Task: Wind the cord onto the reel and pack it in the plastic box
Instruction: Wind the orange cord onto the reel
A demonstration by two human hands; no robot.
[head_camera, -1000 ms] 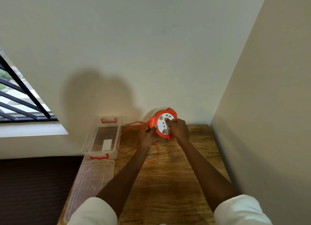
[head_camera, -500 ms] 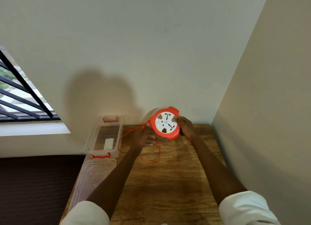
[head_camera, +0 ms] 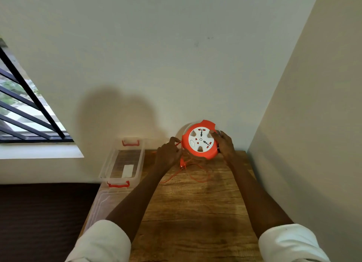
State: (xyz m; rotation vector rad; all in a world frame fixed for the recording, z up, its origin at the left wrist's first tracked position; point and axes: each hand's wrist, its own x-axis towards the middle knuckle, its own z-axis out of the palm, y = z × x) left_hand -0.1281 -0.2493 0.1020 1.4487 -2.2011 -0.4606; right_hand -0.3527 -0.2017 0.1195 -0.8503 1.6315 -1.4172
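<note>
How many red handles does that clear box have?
2. One red handle sits on the clear box's far end by the wall, the other red handle on its near end, beside the lid.

Single head-worn wide-angle view, looking forward and down from above the forearms; both hands sitting mid-frame at arm's reach, left hand, right hand; wall rising beyond them; sleeves filling the bottom edge.

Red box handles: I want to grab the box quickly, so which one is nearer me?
The red handle at the plastic box's front end beside the lid; the other handle is by the wall.
</note>
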